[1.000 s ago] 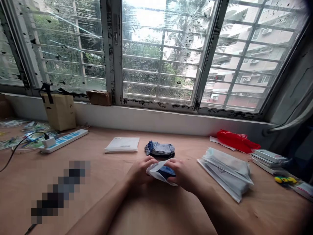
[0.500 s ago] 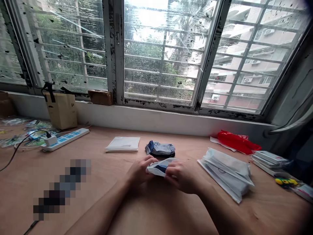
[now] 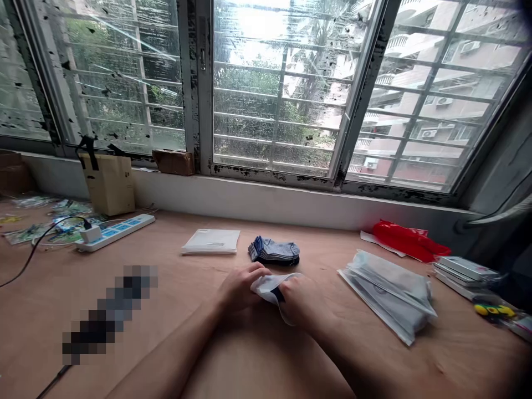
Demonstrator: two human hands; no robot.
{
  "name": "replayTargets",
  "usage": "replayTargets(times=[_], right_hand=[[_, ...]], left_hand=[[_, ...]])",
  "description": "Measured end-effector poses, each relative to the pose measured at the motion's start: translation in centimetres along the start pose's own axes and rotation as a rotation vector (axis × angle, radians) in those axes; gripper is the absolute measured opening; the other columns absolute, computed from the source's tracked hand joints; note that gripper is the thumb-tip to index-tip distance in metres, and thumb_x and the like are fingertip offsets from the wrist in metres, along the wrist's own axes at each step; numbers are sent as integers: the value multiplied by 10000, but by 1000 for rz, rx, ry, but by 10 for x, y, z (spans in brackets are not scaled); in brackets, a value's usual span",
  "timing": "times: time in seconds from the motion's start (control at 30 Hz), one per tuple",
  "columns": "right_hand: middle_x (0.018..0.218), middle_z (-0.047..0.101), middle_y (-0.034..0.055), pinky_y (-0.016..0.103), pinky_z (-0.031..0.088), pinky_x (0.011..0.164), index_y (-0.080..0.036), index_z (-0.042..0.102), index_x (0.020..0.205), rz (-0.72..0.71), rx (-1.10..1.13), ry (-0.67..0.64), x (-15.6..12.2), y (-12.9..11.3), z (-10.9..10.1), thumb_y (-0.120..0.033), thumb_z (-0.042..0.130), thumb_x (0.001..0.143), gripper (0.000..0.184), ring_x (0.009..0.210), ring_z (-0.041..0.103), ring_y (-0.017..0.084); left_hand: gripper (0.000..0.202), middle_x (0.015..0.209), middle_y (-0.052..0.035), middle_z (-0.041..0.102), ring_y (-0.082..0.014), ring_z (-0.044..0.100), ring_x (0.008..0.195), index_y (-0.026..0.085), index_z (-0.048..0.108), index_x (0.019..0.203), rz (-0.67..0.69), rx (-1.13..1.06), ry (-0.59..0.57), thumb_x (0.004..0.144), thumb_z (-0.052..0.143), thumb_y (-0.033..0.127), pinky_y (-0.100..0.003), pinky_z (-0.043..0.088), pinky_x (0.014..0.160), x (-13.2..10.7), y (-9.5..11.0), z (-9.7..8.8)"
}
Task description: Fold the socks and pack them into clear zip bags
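My left hand (image 3: 243, 285) is closed on the left edge of a translucent plastic bag (image 3: 264, 284), fingers pinching its rim. My right hand (image 3: 300, 299) reaches into the bag's mouth, its fingertips hidden by the plastic. A dark blue piece of fabric, apparently a sock (image 3: 277, 293), shows right at its fingers, partly inside the bag. Just beyond both hands lies a stack of grey-blue socks (image 3: 276, 251) with striped cuffs, a dark one at the bottom.
Flat white packets (image 3: 211, 242) lie behind to the left, larger frosted zip bags (image 3: 388, 296) to the right. Farther right are a red plastic bag (image 3: 409, 241) and stacked boxes (image 3: 465, 271). A power strip (image 3: 120, 230) and a cardboard bag (image 3: 108, 185) stand left, near the window wall.
My right hand has pushed deeper into the bag, and less of the dark fabric shows. The bag's near side now hangs down below the hand. My left hand keeps its hold.
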State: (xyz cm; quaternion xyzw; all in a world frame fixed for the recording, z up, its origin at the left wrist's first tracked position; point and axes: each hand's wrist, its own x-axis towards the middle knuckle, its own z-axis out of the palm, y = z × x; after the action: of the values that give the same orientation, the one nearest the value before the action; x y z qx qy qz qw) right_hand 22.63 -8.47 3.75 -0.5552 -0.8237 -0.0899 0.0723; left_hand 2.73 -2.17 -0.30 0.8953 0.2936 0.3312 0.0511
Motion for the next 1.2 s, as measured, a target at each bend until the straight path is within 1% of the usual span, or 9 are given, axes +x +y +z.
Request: replayTargets(times=[0.17, 0.23, 0.47, 0.63, 0.83, 0.93, 1.0, 1.1, 1.2], right_hand=[[1023, 709, 84, 295, 396, 666, -197, 715, 980, -69, 62, 116, -1, 4, -11, -174, 502, 858, 246, 890, 633, 232], [1019, 709, 74, 288, 397, 701, -204, 712, 956, -73, 116, 151, -3, 10, -14, -192, 523, 856, 214, 930, 621, 231], [805, 694, 47, 267, 369, 630, -185, 661, 781, -80, 368, 239, -4, 34, -22, -165, 541, 822, 129, 694, 604, 170], [816, 696, 18, 250, 403, 653, -203, 655, 856, -209, 565, 305, -6, 47, -29, -134, 538, 831, 138, 699, 600, 153], [949, 718, 40, 252, 458, 705, -217, 662, 991, -300, 528, 403, -10, 55, -25, -147, 559, 855, 185, 798, 657, 173], [1029, 726, 45, 245, 472, 702, -228, 645, 1087, -340, 476, 523, -10, 58, -21, -152, 549, 876, 244, 847, 679, 174], [1054, 729, 46, 241, 476, 682, -228, 634, 1127, -348, 442, 580, -9, 56, -19, -149, 549, 878, 274, 851, 689, 173], [1052, 735, 37, 249, 477, 653, -234, 634, 1142, -354, 384, 573, -8, 52, -18, -158, 558, 875, 288, 828, 696, 180], [1021, 738, 32, 259, 490, 674, -239, 640, 1143, -320, 430, 574, -8, 52, -15, -151, 550, 872, 298, 831, 695, 184]], left_hand=[[424, 1113, -43, 663, -183, 646, 920, 246, 622, 1137, -30, -24, 20, 726, 662, 148, -251, 504, 775, 1, 0, -2], [394, 1106, -41, 669, -184, 643, 912, 246, 631, 1112, -44, -32, 32, 730, 679, 165, -251, 498, 763, 2, 0, -3], [106, 808, -1, 678, -126, 581, 707, 203, 661, 850, -129, -70, 97, 825, 584, 135, -207, 405, 629, 2, -8, -3], [230, 648, 15, 588, -105, 494, 599, 177, 603, 666, -171, -64, 121, 880, 578, 259, -205, 342, 562, 1, -12, -2], [302, 590, 34, 554, -99, 478, 561, 170, 566, 593, -215, -62, 149, 848, 648, 308, -202, 318, 521, -1, -19, 3], [217, 633, 23, 598, -113, 523, 574, 177, 619, 649, -212, -65, 149, 839, 657, 275, -212, 371, 539, -2, -18, 2], [104, 809, -14, 675, -149, 604, 703, 193, 680, 853, -175, -77, 179, 823, 685, 291, -238, 456, 640, -2, -11, -2], [361, 1051, -86, 685, -208, 641, 933, 205, 619, 1142, -30, -112, 301, 818, 713, 330, -305, 506, 819, -1, 3, -9], [156, 938, -71, 703, -193, 647, 863, 200, 646, 1019, 19, -116, 357, 899, 620, 297, -292, 501, 768, 1, 10, -10]])
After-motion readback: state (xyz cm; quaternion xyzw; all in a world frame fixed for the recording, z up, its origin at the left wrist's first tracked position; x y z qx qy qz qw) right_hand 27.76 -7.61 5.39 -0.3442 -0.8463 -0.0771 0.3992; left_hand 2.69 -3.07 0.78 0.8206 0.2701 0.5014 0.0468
